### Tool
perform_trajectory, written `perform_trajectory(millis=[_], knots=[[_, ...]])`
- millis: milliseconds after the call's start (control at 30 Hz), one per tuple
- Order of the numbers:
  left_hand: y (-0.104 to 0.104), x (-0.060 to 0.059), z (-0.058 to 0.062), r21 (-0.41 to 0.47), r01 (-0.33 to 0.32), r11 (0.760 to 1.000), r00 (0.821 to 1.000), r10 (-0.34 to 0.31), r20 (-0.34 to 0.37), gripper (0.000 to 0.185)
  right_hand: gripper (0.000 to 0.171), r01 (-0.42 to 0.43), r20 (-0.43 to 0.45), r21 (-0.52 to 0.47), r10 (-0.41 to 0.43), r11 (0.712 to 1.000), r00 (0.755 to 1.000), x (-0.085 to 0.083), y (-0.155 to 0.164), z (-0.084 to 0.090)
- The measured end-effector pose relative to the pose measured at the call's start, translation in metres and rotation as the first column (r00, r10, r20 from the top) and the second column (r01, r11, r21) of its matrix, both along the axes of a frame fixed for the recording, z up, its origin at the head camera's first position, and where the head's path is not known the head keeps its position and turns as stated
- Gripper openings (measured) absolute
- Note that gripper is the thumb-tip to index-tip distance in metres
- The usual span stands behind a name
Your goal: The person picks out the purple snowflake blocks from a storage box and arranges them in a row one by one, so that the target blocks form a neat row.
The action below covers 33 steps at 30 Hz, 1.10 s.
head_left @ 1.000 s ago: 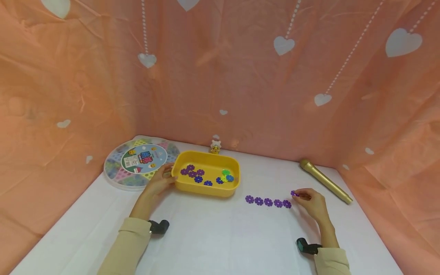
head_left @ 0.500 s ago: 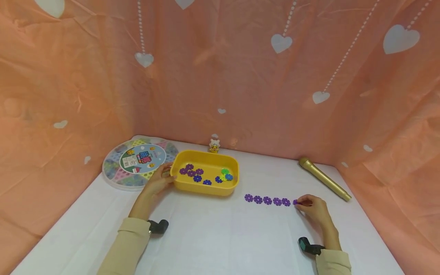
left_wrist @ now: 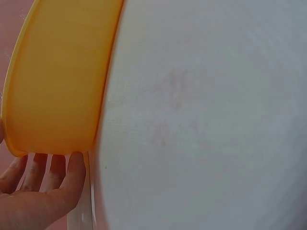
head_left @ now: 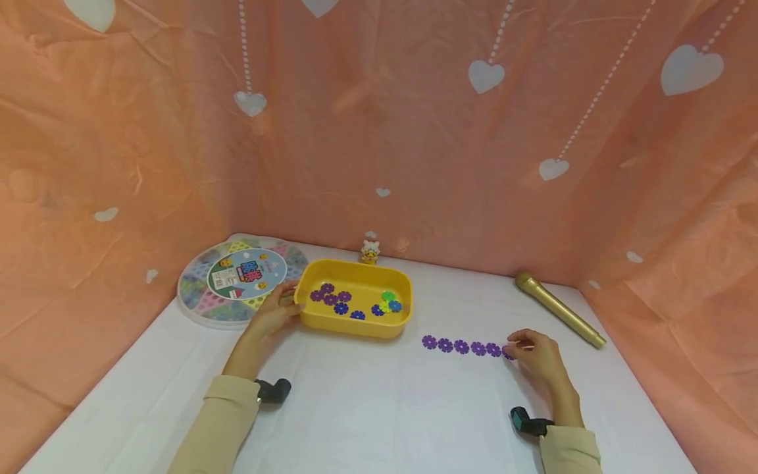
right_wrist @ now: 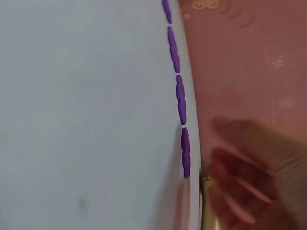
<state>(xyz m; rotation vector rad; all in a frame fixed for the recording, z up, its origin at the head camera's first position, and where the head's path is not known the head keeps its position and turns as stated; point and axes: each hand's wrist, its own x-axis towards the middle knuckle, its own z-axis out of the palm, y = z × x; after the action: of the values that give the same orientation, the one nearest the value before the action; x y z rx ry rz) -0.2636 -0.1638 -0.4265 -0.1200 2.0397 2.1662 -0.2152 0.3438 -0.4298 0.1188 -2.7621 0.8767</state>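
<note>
Partly hidden, 6th purple disc [head_left: 508, 356] behind right hand [head_left: 539, 359], relaxed, blurred in wrist view, left hand [head_left: 274, 316] gripping yellow tray [head_left: 355, 326].

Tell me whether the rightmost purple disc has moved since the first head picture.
Yes: judged against the five other purple discs on the table, the rightmost purple disc has come nearer, into line at their right end.

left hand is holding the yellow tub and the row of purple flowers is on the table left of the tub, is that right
The side is wrong: the head view shows the row of purple flowers right of the yellow tub, not left. The left hand is indeed holding the tub, and the row is on the table.
</note>
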Motion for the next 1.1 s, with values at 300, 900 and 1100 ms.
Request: perform_trajectory(millis=[300, 900, 1100], knots=[[-0.003, 0.000, -0.004, -0.004, 0.004, 1.000, 1.000, -0.004, -0.012, 0.063, 0.030, -0.175, -0.203, -0.282, 0.120, 0.943, 0.972, -0.038, -0.084, 0.047], [0.000, 0.002, -0.005, 0.007, -0.010, 1.000, 0.999, 0.010, -0.048, 0.061, 0.027, -0.333, -0.130, -0.467, 0.309, 0.819, 0.942, -0.101, -0.267, 0.038], [-0.001, 0.001, -0.009, -0.007, -0.009, 1.000, 0.997, 0.008, -0.074, 0.060, 0.025, -0.308, -0.045, -0.437, 0.322, 0.845, 0.946, -0.113, -0.287, 0.017]])
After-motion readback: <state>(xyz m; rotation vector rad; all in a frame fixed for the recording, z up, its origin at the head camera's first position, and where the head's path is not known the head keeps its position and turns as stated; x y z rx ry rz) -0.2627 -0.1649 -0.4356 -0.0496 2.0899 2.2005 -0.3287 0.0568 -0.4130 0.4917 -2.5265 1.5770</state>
